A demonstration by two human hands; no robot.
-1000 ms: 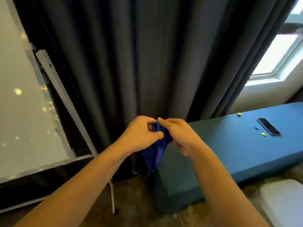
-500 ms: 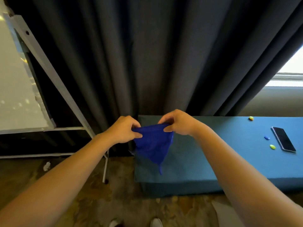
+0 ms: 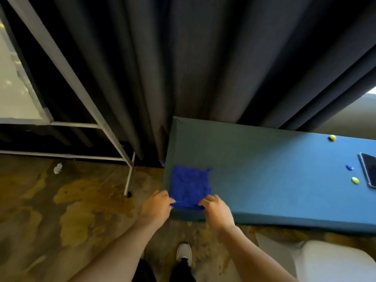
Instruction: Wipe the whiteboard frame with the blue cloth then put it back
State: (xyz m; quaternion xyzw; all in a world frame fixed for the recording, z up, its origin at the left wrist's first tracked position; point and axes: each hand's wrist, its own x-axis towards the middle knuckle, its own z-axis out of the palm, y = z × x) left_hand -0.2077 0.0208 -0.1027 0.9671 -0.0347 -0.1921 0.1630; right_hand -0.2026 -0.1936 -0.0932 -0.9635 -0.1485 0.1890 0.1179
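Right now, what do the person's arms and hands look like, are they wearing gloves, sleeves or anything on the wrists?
Both are bare. The left hand and right hand have no gloves, and no rings show. The forearms are uncovered as far as the picture's bottom edge: no sleeves, watch or bracelet in view. Lower down, dark trousers and a white shoe show.

Blue cloth (image 3: pixel 190 186) flat on bench (image 3: pixel 264 169); both hands apparently pinching near edge
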